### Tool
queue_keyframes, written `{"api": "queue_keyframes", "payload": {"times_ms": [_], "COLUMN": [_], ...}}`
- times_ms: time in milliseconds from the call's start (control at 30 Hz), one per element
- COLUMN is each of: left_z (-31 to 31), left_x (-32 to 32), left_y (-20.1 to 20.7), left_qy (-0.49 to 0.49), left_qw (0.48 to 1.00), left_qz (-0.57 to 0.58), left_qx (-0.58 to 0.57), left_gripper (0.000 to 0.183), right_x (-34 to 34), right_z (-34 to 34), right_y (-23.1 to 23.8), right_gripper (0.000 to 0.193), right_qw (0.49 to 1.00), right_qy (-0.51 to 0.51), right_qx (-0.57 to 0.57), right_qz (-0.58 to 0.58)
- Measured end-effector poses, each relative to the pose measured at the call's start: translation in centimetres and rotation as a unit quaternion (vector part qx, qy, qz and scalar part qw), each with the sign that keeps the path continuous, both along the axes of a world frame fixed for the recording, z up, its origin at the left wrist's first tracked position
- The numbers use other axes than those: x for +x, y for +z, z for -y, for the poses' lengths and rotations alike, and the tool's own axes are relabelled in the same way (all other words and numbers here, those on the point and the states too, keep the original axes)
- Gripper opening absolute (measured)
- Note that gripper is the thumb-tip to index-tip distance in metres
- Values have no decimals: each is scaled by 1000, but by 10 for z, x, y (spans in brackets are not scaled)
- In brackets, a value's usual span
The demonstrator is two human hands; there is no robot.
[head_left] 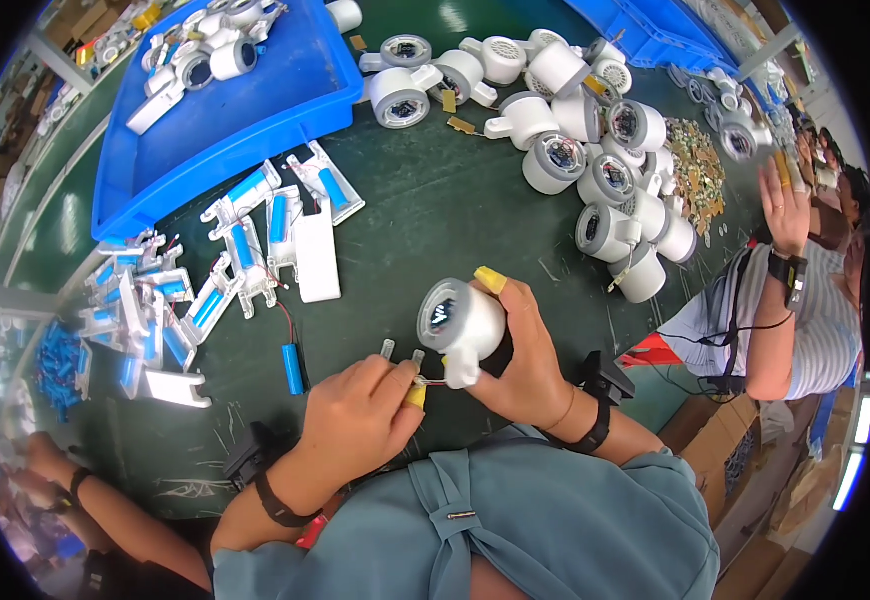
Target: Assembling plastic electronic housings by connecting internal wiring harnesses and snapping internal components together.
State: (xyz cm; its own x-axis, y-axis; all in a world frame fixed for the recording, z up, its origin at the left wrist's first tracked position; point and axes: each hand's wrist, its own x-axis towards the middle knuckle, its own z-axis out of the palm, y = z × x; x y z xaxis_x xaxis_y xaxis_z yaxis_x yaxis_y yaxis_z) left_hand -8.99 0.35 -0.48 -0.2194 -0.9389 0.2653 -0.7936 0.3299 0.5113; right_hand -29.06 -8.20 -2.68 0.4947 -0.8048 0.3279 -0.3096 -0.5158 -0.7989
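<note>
My right hand is wrapped round a white fan head, a round housing with a grey ring and a lit display on its face. Its short neck points down toward my left hand. That hand is closed, thumb and forefinger pinched by thin wires at the neck. Two pale prongs stick out past its fingers; the rest of that part is hidden under the hand. Yellow covers wrap some fingertips. Left of my left hand lies a blue battery cell on a red wire.
White handle shells with blue cells lie at left, below a blue bin of fan heads. More fan heads crowd the far right beside a pile of small brown pieces. Co-workers' arms show at both sides.
</note>
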Motion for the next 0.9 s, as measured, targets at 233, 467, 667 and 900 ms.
{"api": "queue_keyframes", "payload": {"times_ms": [233, 467, 667, 900], "left_z": [1, 3, 3, -6], "left_x": [14, 9, 4, -16], "left_y": [0, -2, 0, 39], "left_qy": [20, 38, 60, 3], "left_qw": [968, 967, 965, 992], "left_qz": [-191, -184, -206, -126], "left_qx": [162, 171, 151, 21], "left_gripper": [28, 27, 19, 26], "right_x": [4, 2, -1, -1], "right_z": [1, -1, 2, -9], "right_y": [10, 8, 12, -9], "right_gripper": [70, 71, 69, 85], "right_qw": [999, 998, 999, 897], "right_qy": [-30, -53, -40, 104], "right_qx": [-11, -1, 5, 310], "right_qz": [7, 15, -12, 297]}}
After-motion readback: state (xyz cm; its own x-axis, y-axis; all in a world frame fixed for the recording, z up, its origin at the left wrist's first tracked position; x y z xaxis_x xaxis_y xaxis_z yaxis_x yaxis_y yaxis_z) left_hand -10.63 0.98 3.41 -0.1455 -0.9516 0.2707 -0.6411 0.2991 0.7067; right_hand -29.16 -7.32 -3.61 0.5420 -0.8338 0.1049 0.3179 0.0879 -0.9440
